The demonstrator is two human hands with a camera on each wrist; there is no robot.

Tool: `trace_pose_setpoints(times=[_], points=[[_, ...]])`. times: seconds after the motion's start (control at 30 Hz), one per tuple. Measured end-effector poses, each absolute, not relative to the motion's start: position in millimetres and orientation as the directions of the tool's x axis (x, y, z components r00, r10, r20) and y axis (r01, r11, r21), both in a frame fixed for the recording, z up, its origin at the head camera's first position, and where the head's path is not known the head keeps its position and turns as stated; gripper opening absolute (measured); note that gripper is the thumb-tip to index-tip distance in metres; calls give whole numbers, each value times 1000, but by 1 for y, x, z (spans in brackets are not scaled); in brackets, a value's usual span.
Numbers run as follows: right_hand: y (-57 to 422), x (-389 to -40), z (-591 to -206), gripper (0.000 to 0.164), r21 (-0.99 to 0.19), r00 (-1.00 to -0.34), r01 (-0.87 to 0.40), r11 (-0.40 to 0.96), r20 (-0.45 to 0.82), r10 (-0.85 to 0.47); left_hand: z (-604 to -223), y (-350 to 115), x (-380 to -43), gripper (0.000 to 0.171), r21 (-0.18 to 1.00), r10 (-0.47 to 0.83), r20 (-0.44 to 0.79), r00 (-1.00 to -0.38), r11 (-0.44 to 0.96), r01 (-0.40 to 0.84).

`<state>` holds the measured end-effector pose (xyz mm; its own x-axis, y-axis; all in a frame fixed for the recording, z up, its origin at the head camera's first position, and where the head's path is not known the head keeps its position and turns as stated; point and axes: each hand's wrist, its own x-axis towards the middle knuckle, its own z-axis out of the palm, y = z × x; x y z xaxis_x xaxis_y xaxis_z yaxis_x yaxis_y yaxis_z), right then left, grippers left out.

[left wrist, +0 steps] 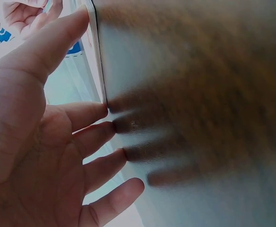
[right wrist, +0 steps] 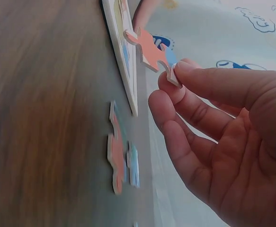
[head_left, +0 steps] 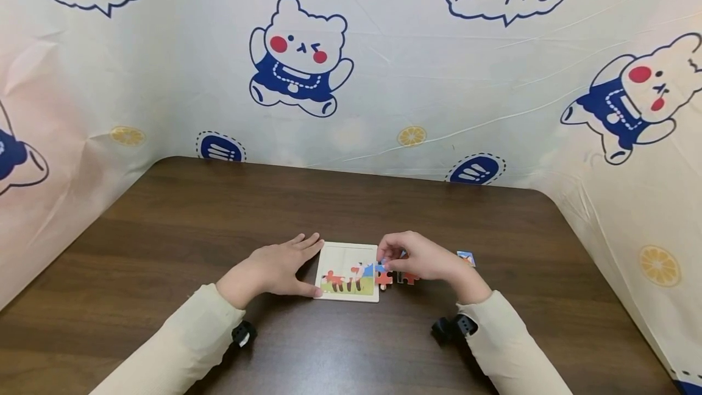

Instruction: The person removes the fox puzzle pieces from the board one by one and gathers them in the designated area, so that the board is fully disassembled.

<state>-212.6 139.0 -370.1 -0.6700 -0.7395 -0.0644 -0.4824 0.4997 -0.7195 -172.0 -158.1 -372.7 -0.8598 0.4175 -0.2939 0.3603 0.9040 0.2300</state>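
Note:
A square puzzle tray [head_left: 347, 247] lies on the brown table, its lower part filled with joined pieces showing orange, blue and green. At its left side my left hand [head_left: 280, 266] is spread, thumb at the near corner and fingertips at the far one; in the left wrist view the straight fingers [left wrist: 97, 137] meet the tray's edge. My right hand [head_left: 419, 256] pinches an orange and blue puzzle piece [right wrist: 149, 51] between thumb and fingertips, over the tray's right edge. Beneath that hand lie loose puzzle pieces [right wrist: 116, 158], partly hidden in the head view.
Farther right, beyond the right wrist, lies another blue puzzle piece [head_left: 466, 258]. The table [head_left: 351, 346] has rounded back corners. A pale curtain [head_left: 384, 90] printed with bears surrounds its back and sides. Both wrists carry black straps.

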Motion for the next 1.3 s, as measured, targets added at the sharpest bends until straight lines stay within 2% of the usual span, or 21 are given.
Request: trace_pose_setpoints(times=[1.3], points=[[218, -215, -379, 7, -708, -739, -440, 553, -65, -671, -370, -156, -174, 99, 233, 406, -312, -859, 909, 345]])
